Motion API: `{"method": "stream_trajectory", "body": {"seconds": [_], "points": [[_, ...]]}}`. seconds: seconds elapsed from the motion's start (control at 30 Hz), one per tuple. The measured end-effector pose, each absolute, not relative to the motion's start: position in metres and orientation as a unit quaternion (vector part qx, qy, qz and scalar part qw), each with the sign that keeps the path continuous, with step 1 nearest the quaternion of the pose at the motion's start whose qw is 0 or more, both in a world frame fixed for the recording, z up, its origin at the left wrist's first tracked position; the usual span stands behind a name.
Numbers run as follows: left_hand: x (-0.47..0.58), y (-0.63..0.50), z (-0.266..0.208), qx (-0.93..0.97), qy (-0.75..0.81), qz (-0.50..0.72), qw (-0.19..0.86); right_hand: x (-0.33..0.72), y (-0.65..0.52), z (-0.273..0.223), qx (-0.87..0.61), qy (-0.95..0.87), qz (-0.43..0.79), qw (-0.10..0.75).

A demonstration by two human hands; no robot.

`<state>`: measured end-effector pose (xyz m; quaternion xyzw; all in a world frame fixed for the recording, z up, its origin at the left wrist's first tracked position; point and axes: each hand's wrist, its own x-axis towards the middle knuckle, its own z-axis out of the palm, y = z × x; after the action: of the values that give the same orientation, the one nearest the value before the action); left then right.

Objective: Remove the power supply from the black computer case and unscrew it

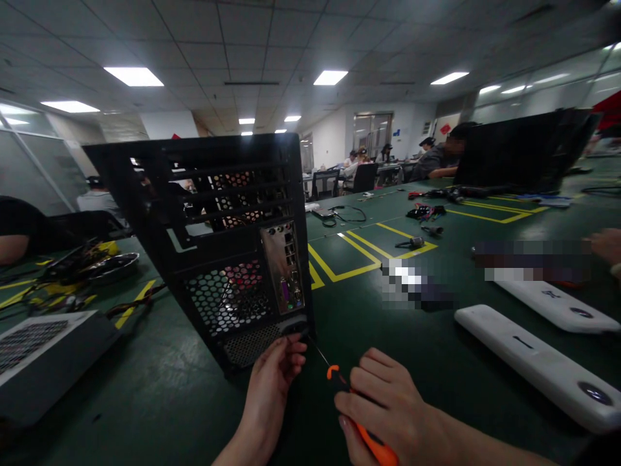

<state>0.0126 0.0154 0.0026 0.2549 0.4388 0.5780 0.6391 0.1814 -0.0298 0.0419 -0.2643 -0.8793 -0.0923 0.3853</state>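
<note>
A black computer case (220, 246) stands upright on the green table, its back panel turned toward me. Metal port plate (286, 268) and honeycomb vents show on that panel. My right hand (383, 401) is closed around the orange and black handle of a screwdriver (333, 374). The thin shaft points up and left to the lower right corner of the case; whether the tip touches is too small to tell. My left hand (277, 362) is at that same corner, fingers curled together by the panel. What they pinch, if anything, is hidden.
A grey power supply (53, 356) with cables lies at left. Two white elongated devices (538, 369) lie at right, near another person's hand (606, 244). Behind are cables (427, 211), yellow tape markings and a large black panel (519, 152). Other people sit farther back.
</note>
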Motion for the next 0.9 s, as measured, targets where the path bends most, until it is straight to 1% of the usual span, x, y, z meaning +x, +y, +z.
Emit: {"method": "stream_trajectory", "body": {"seconds": [0.37,0.9], "points": [[0.0126,0.0176,-0.0034,0.297,0.456,0.54,0.642,0.1815,-0.0256,0.0371,-0.294,-0.877,-0.081,0.371],[0.0111,0.0156,-0.0023,0.289,0.434,0.553,0.65,0.1812,-0.0259,0.0377,-0.293,-0.877,-0.099,0.367]]}}
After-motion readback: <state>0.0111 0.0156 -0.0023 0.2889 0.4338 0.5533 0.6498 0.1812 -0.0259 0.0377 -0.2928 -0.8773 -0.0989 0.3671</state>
